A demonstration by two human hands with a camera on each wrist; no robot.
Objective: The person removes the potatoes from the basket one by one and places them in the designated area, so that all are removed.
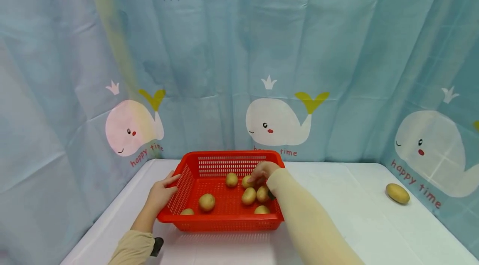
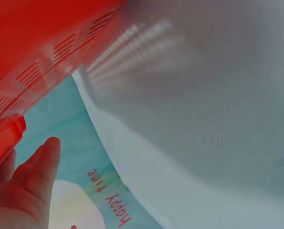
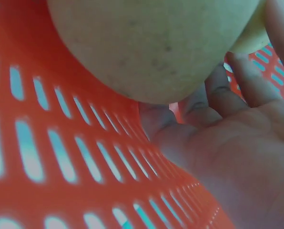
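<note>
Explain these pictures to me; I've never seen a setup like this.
No machine here: a person works bare-handed. The wide picture comes from a head camera, the others from one on each wrist. A red basket with several potatoes in it stands on a white table; a lone potato lies far right. The left hand touches the basket on its left side. The right hand reaches inside, fingers against one potato; whether it is firmly held, I cannot tell.

Bright head view, dimmer wrist views

Blue whale-print curtain, white table
</note>
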